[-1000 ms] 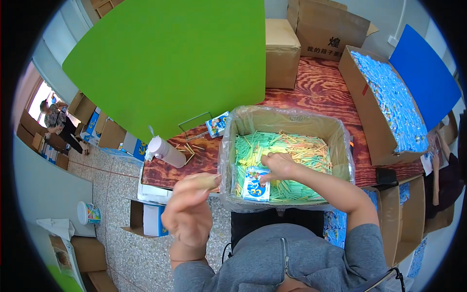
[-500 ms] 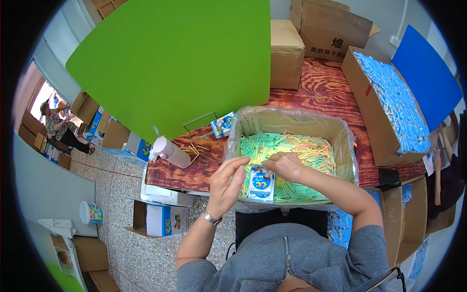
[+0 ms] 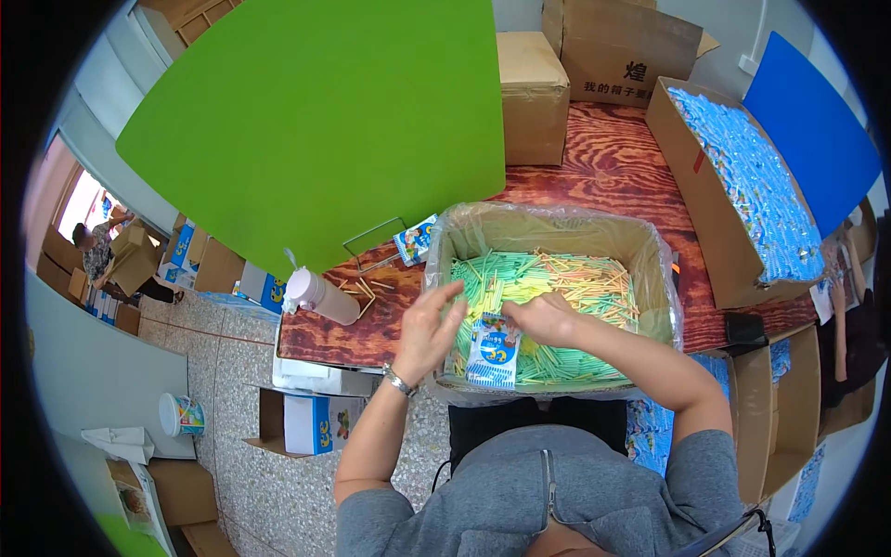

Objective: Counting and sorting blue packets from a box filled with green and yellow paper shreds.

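Note:
A small blue-and-white packet [image 3: 493, 356] is over the near left part of a plastic-lined cardboard box [image 3: 670, 306]. My right hand [image 3: 546, 319] is closed at the packet's upper corner, fingertips pinching its top edge. To the left of the packet, my left hand [image 3: 429, 327] is raised with fingers apart, apparently not touching it. Inside the box lies a thick heap of thin pastel sticks [image 3: 585, 280] in green, yellow and orange. Whether any stick is in my right fingers is hidden.
A pink bottle [image 3: 325, 297], loose sticks, a wire stand and another packet [image 3: 415, 239] are left of the box. A green panel [image 3: 325, 121] rises behind. At right stands a carton of blue packets [image 3: 742, 176]. Another person's arm [image 3: 840, 325] shows far right.
My left hand has shifted slightly left, its fingers further from the packet. The packet sits a little lower and tilted under my right hand. A distant person now carries a carton.

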Action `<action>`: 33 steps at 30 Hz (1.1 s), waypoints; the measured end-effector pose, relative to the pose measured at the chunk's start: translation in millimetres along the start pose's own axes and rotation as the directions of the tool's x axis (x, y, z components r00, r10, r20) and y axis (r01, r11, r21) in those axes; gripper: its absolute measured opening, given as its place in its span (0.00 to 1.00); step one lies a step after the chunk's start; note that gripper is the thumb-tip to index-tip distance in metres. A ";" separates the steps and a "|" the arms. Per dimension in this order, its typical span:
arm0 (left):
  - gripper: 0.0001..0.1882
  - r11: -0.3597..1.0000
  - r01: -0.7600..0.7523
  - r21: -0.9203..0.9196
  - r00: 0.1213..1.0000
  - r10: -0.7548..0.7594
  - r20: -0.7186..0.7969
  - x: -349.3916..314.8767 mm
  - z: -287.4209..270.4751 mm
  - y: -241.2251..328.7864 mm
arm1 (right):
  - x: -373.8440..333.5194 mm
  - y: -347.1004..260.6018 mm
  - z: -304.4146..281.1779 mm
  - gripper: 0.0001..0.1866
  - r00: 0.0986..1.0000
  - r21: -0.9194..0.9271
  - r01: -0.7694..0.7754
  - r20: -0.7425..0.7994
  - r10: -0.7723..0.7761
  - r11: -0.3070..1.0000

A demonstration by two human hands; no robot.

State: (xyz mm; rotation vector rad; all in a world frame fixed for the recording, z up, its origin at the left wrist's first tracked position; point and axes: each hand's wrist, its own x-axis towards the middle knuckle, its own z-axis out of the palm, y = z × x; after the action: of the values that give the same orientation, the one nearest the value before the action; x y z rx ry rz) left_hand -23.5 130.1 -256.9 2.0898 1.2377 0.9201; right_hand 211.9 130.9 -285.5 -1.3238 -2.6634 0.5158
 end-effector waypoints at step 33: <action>0.09 0.908 0.128 -0.399 0.936 0.023 0.352 107.0 83.4 35.2 | -38.9 44.0 -121.9 0.09 0.843 0.205 0.050 -0.534 0.069 0.977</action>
State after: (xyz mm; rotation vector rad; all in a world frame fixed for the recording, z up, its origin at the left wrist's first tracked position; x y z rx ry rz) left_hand 96.8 202.0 -252.9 1.7667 0.8219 0.6753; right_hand 300.0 154.8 -185.5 -1.1993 -2.0784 0.3464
